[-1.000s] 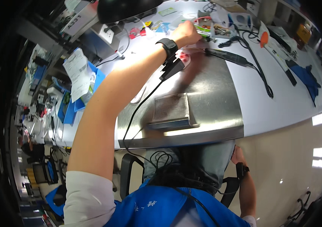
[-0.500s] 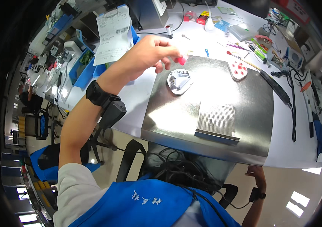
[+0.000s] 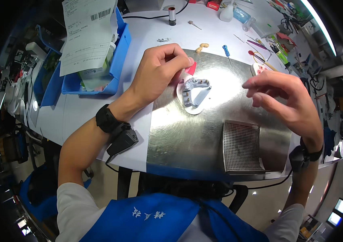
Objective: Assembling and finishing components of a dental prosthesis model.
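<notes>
My left hand (image 3: 159,70) is closed in a pinch on a small pinkish-red piece (image 3: 191,68), just beyond the dental model. This grey dental model (image 3: 187,97), arch-shaped with small gold-coloured spots along it, lies on a white base on the steel plate (image 3: 179,147). Over the right part of the plate hovers my right hand (image 3: 282,94), empty, its fingers loosely bent and apart from the thumb. Partly behind its fingertips shows a white dish with red spots (image 3: 259,68).
A perforated metal tray (image 3: 242,147) rests near the plate's front edge. Behind are tooth-coloured pieces (image 3: 202,47), a blue-handled screwdriver (image 3: 226,51) and a dark cylinder (image 3: 172,17). A blue bin (image 3: 121,52) with a paper sheet (image 3: 84,48) stands left; tools and cables crowd the right.
My left hand has come down beside the dental model with the pinkish-red piece. My right hand has risen from below the table edge to over the plate. The view has shifted closer.
</notes>
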A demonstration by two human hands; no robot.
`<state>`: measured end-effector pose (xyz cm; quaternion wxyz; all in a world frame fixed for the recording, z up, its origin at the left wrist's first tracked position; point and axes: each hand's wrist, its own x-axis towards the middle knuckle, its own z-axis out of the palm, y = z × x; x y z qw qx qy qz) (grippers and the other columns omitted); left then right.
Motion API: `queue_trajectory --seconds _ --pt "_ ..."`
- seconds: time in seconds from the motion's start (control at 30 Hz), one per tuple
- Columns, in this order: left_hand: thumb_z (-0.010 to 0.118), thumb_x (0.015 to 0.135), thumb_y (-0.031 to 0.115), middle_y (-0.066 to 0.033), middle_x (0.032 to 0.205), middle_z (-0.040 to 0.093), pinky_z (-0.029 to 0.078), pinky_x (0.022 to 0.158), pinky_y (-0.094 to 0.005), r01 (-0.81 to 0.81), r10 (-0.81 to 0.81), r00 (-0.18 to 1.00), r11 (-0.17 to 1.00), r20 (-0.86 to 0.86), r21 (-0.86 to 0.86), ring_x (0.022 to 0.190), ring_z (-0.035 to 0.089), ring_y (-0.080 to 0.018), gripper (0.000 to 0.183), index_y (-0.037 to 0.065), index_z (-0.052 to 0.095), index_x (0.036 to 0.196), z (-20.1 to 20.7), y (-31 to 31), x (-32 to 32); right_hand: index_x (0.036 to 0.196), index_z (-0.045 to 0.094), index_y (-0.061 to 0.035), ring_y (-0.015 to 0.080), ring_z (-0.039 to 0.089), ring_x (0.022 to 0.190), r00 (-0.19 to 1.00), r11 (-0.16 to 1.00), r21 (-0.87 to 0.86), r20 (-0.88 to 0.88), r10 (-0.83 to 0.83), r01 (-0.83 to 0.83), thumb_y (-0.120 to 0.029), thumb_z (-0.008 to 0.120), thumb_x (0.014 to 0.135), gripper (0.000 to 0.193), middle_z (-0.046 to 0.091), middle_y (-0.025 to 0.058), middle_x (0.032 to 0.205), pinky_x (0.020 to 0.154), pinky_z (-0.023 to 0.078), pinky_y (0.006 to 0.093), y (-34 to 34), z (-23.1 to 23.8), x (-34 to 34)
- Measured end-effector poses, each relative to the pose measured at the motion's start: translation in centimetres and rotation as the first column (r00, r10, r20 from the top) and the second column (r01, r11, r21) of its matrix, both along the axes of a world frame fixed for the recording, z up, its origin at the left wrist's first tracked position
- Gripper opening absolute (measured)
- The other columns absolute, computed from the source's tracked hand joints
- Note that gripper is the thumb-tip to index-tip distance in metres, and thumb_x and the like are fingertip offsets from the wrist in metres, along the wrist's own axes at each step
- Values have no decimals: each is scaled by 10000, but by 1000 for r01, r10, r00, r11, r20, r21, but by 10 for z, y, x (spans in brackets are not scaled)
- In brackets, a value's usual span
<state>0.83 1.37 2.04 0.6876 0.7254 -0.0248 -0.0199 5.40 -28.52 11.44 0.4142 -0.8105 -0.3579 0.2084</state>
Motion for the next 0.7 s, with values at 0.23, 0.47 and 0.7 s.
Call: queue_trajectory --seconds 0.23,0.47,0.7 --pt "641 983 159 7 778 629 354 564 -212 77 -77 997 990 4 -119 655 492 -33 146 29 691 939 7 -4 -5 1241 719 -7 160 707 805 955 991 -131 296 17 23 -154 705 967 311 738 104 987 710 589 320 72 -45 74" --pt "645 988 103 -17 848 660 453 674 -243 108 -108 994 990 7 -85 742 564 -70 131 -9 687 936 -2 1 -5 1171 735 3 140 654 608 958 967 -240 287 -18 90 -164 708 981 255 713 86 821 606 554 279 85 -59 82" --pt "702 966 35 -51 979 632 479 723 -250 95 -94 995 994 -18 60 829 591 -81 95 -14 656 898 -1 -4 -7 1176 676 -1 146 684 761 851 970 176 -523 -49 165 -103 625 1038 179 671 89 994 671 610 288 52 -45 54"
